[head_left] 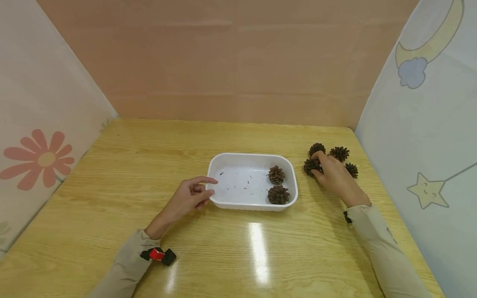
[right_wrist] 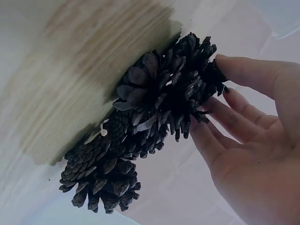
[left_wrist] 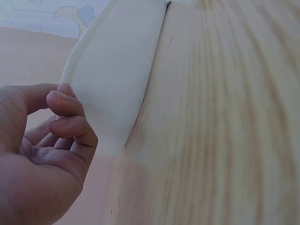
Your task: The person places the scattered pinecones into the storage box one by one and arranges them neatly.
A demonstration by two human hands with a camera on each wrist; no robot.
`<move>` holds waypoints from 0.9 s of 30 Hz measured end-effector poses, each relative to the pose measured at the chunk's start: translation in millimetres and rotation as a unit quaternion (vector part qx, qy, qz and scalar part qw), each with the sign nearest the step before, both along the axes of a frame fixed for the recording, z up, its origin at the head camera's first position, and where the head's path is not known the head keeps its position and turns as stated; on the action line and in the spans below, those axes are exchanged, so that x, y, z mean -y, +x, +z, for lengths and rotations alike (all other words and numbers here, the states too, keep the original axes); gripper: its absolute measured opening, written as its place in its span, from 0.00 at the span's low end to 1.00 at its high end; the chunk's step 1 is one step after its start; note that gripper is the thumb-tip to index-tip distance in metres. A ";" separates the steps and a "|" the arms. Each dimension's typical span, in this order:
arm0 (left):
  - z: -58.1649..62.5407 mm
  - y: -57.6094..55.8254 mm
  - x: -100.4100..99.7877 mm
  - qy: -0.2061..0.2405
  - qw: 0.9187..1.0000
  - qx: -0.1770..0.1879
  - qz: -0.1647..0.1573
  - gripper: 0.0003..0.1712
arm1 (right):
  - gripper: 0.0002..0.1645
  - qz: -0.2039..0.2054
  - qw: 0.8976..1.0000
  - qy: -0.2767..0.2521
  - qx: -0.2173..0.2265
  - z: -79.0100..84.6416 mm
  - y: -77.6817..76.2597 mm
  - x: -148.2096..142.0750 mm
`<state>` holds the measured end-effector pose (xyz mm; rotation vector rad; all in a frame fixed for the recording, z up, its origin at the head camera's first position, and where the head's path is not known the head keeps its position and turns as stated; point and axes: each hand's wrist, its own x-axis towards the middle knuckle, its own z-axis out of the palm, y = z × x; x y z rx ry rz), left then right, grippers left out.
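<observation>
A white plastic tray (head_left: 247, 155) lies on the table with two brown pine cones, one (head_left: 276, 175) behind the other (head_left: 278, 194), at its right end. My left hand (head_left: 185, 196) pinches the tray's left rim between thumb and fingers; the left wrist view shows them at the edge of the tray wall (left_wrist: 112, 61). Off to the right, my right hand (head_left: 335, 176) pinches a dark pine cone (head_left: 312, 166). In the right wrist view, thumb and fingertips press on opposite sides of that cone (right_wrist: 199, 75), which overlaps other cones.
Around my right hand on the table are three more pine cones: one at the back (head_left: 317, 148), one behind the hand (head_left: 339, 153), one to its right (head_left: 351, 170). Small dark flakes (head_left: 246, 187) dot the tray floor. Printed cloth walls flank the wooden table (head_left: 164, 145).
</observation>
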<state>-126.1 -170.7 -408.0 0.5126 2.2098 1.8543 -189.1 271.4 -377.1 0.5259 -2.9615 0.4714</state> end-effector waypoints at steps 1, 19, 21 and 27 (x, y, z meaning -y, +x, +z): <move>0.0 -0.1 0.0 0.000 1.000 0.001 0.001 0.19 | 0.24 0.003 1.000 -0.001 0.001 -0.4 -0.2 0.2; -0.2 1.3 1.0 0.001 1.000 0.002 0.000 0.19 | 0.20 0.041 0.998 -0.029 -0.029 -11.1 -5.4 8.0; 0.2 1.3 1.1 0.001 1.000 0.002 -0.001 0.19 | 0.20 0.044 0.998 -0.033 -0.037 -10.8 -4.4 9.0; 1.0 1.1 -0.3 0.000 1.000 0.000 0.001 0.19 | 0.20 0.052 0.995 -0.058 -0.055 -4.9 0.6 12.4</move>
